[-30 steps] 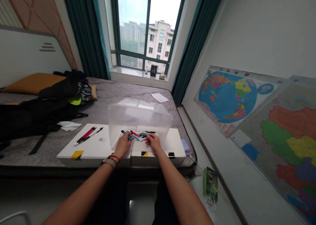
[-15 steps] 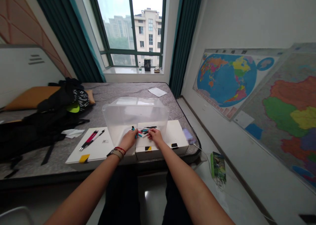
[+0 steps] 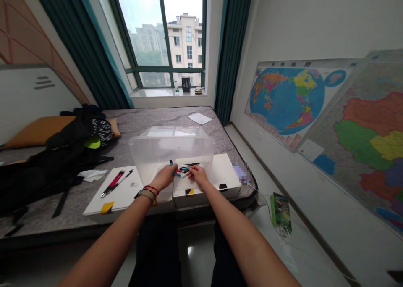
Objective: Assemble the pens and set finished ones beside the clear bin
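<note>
My left hand, with bands around its wrist, is closed on a blue pen whose dark end points up and away. My right hand is closed in a pinch at the near end of a white pen. Between and beyond the fingers lies a loose pile of pens in black, blue, white and red, partly hidden by both hands. The pile sits in the mouth of a clear plastic bin tipped on its side. To the left, two pink-and-black pens and a white-and-black pen lie side by side.
Two white boxes, a left box and a right box, support the pens and bin along the bed's edge. A black bag and crumpled paper are on the left. A sheet of paper lies behind the bin.
My view has swung, shifting the scene in the picture. The blue pen in my left hand has turned more upright. My right hand stays pinched near the pile.
</note>
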`<state>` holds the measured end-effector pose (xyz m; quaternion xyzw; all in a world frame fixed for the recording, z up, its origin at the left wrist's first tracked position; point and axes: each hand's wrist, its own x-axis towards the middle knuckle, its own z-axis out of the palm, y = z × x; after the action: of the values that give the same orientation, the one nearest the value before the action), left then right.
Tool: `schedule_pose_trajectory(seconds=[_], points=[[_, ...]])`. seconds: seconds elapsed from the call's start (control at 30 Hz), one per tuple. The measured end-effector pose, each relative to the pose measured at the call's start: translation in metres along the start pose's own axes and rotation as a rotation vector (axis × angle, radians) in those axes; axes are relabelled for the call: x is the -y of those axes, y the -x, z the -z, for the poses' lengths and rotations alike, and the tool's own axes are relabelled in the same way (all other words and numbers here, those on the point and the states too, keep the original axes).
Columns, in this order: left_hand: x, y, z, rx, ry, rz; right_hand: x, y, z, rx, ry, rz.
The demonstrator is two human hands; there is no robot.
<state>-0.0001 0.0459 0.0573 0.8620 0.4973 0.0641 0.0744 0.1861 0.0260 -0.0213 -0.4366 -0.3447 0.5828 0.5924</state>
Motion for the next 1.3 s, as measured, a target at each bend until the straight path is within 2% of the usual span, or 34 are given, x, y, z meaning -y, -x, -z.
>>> schedule_pose_trajectory(seconds=[0.2,0.3,0.43,0.6,0.73,0.9,1.3], points=[[-0.002,-0.024,0.006,-0.222,0.119,0.102,0.001,-0.001,0.001,-0.008,0.026,-0.014],[-0.001,-0.013,-0.005,-0.325,0.243,0.076,0.001,-0.001,0.001,-0.003,0.046,-0.015],[-0.006,0.017,-0.03,-0.462,0.434,0.049,-0.002,-0.002,0.002,0.003,0.051,-0.025],[-0.019,0.042,-0.055,-0.407,0.426,0.021,-0.003,-0.003,0.002,0.012,0.041,-0.017],[-0.026,0.046,-0.063,-0.447,0.367,0.062,-0.001,-0.001,0.001,0.0,0.054,-0.031],[-0.024,0.046,-0.065,-0.472,0.388,0.114,0.001,0.001,0.0,-0.004,0.074,0.001],[-0.027,0.05,-0.055,-0.333,0.121,-0.03,0.003,0.005,0.002,0.097,0.073,-0.01]])
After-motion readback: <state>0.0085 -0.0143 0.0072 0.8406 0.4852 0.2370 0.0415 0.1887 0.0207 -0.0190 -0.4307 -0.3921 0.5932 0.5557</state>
